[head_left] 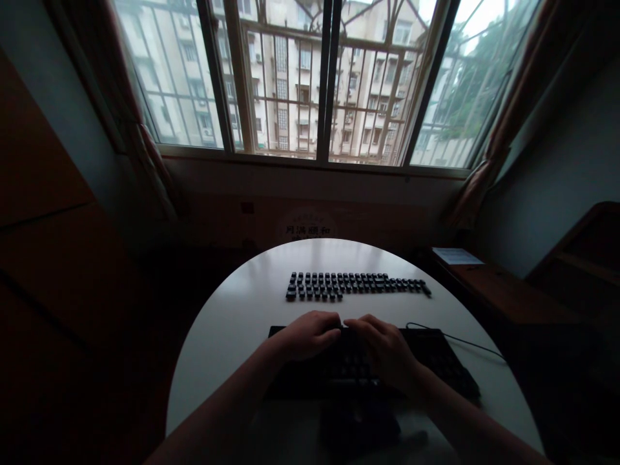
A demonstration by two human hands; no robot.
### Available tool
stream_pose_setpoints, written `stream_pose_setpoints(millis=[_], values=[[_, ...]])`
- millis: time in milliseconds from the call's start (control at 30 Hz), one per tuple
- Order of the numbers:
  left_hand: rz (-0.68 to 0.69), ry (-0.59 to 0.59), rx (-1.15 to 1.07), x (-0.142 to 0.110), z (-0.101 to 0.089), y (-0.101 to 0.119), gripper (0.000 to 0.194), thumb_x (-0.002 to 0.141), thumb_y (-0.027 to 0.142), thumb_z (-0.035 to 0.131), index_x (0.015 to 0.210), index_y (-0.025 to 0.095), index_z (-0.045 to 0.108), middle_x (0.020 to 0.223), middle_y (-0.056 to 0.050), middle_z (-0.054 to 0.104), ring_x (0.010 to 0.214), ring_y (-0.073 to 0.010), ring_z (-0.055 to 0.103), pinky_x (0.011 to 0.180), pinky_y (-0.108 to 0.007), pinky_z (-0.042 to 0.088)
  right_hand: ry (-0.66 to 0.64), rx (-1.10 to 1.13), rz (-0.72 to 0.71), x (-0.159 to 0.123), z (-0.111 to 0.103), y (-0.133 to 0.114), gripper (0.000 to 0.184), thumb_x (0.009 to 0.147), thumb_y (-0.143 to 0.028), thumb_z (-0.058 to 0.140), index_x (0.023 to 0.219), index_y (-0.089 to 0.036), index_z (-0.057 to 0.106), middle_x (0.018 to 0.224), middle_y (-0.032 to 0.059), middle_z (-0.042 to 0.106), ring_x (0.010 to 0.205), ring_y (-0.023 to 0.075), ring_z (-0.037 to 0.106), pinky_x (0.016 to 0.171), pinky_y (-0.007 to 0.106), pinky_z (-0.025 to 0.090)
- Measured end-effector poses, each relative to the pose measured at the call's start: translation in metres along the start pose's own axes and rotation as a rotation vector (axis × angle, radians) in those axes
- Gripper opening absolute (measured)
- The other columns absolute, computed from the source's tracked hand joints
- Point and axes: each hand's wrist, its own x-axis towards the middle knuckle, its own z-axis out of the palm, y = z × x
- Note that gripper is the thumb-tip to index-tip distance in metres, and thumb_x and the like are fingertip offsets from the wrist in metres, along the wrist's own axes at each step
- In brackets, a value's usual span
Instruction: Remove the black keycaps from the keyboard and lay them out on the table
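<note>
A black, rectangular keyboard with a smooth-looking casing (pixel 438 358) lies near the close side of a glossy white round table (pixel 217 342), directly under both hands. The left hand (pixel 310 334) arches over its far edge with fingers curled; the right hand (pixel 387 342) bends in from the other side, its fingertips close to the left's. Whether either hand pinches anything is too dark to tell. Beyond them sit small, blocky black keycaps (pixel 347 279) in neat rows, well apart from the hands. A thin black cable (pixel 477 349) curves off to the right across the tabletop. The hands and forearms hide much of the keyboard, and shadow blurs a dark object (pixel 358 429) nearer the person. A white paper sheet (pixel 456 256) rests on a brown wooden surface (pixel 513 297) at right, below a metal-framed window (pixel 325 97).
</note>
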Motion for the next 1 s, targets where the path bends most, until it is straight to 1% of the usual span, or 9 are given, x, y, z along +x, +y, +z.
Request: stream_pose_setpoints(millis=[67, 200, 267, 433, 667, 767, 867, 967, 1000], values=[[0.021, -0.009, -0.025, 0.0, 0.002, 0.002, 0.02, 0.093, 0.035, 0.045, 0.087, 0.018, 0.056, 0.082, -0.002, 0.061, 0.077, -0.0176, 0.055, 0.067, -0.026, 0.038, -0.026, -0.038, -0.003, 0.0, 0.003, 0.0, 0.025, 0.096, -0.019, 0.05, 0.118, -0.024, 0.062, 0.091, 0.0058, 0.068, 0.068, 0.0155, 0.063, 0.059, 0.025, 0.048], [0.025, -0.026, -0.056, -0.001, 0.001, 0.002, 0.023, 0.094, 0.037, 0.046, 0.089, 0.018, 0.057, 0.085, -0.002, 0.062, 0.079, -0.0174, 0.056, 0.069, -0.026, 0.039, 0.05, -0.054, 0.015, 0.0, 0.006, -0.001, 0.02, 0.094, -0.022, 0.058, 0.111, -0.025, 0.067, 0.096, 0.0063, 0.071, 0.076, 0.0163, 0.069, 0.066, 0.025, 0.053], [0.016, -0.021, -0.052, -0.001, 0.0, 0.003, 0.023, 0.095, 0.036, 0.045, 0.088, 0.018, 0.058, 0.084, -0.001, 0.062, 0.078, -0.0172, 0.055, 0.068, -0.025, 0.04, 0.058, -0.042, 0.019, -0.001, 0.008, 0.001, 0.021, 0.093, -0.022, 0.06, 0.112, -0.025, 0.068, 0.098, 0.0061, 0.072, 0.078, 0.0163, 0.07, 0.068, 0.024, 0.054], [0.016, 0.0, 0.0, 0.0, 0.001, 0.001, 0.021, 0.093, 0.035, 0.047, 0.086, 0.018, 0.058, 0.08, 0.0, 0.061, 0.075, -0.0165, 0.054, 0.065, -0.025, 0.038, 0.011, -0.022, 0.063, 0.0, 0.013, 0.003, 0.02, 0.09, -0.02, 0.062, 0.107, -0.025, 0.07, 0.099, 0.0046, 0.073, 0.078, 0.0161, 0.071, 0.068, 0.024, 0.054], [0.011, 0.035, -0.032, 0.002, 0.005, -0.01, 0.023, 0.094, 0.034, 0.045, 0.092, 0.018, 0.061, 0.085, -0.002, 0.065, 0.078, -0.0171, 0.058, 0.068, -0.025, 0.04, -0.067, -0.045, 0.1, 0.014, 0.012, 0.004, 0.022, 0.087, -0.013, 0.06, 0.105, -0.022, 0.069, 0.097, 0.0054, 0.072, 0.079, 0.0173, 0.07, 0.069, 0.025, 0.052], [0.004, 0.059, -0.061, 0.003, 0.006, -0.014, 0.026, 0.095, 0.037, 0.044, 0.096, 0.018, 0.062, 0.086, -0.002, 0.066, 0.08, -0.0176, 0.059, 0.07, -0.025, 0.041, -0.075, -0.009, 0.116, 0.021, 0.009, 0.008, 0.017, 0.086, -0.017, 0.063, 0.102, -0.021, 0.07, 0.096, 0.0057, 0.073, 0.077, 0.0169, 0.069, 0.068, 0.025, 0.052], [-0.062, 0.131, -0.02, 0.004, 0.006, -0.019, 0.03, 0.097, 0.04, 0.041, 0.099, 0.019, 0.062, 0.087, -0.003, 0.067, 0.08, -0.0184, 0.06, 0.069, -0.026, 0.041, 0.017, 0.009, 0.224, 0.032, 0.002, 0.022, 0.011, 0.086, -0.027, 0.067, 0.094, -0.02, 0.072, 0.089, 0.0052, 0.073, 0.066, 0.0154, 0.065, 0.063, 0.026, 0.052], [-0.197, 0.21, 0.107, 0.005, 0.003, -0.025, 0.033, 0.098, 0.039, 0.037, 0.089, 0.019, 0.062, 0.081, -0.004, 0.066, 0.074, -0.0185, 0.059, 0.063, -0.026, 0.038, 0.099, -0.032, 0.395, 0.046, -0.003, 0.051, 0.02, 0.087, -0.034, 0.065, 0.098, -0.019, 0.073, 0.09, 0.0071, 0.075, 0.064, 0.017, 0.064, 0.068, 0.031, 0.053], [-0.235, 0.221, 0.15, 0.005, 0.001, -0.027, 0.033, 0.098, 0.038, 0.037, 0.086, 0.019, 0.062, 0.079, -0.004, 0.066, 0.071, -0.0183, 0.059, 0.062, -0.026, 0.037, 0.072, -0.041, 0.453, 0.05, -0.003, 0.063, 0.023, 0.087, -0.035, 0.064, 0.1, -0.019, 0.074, 0.092, 0.008, 0.075, 0.068, 0.0189, 0.066, 0.07, 0.033, 0.053]])
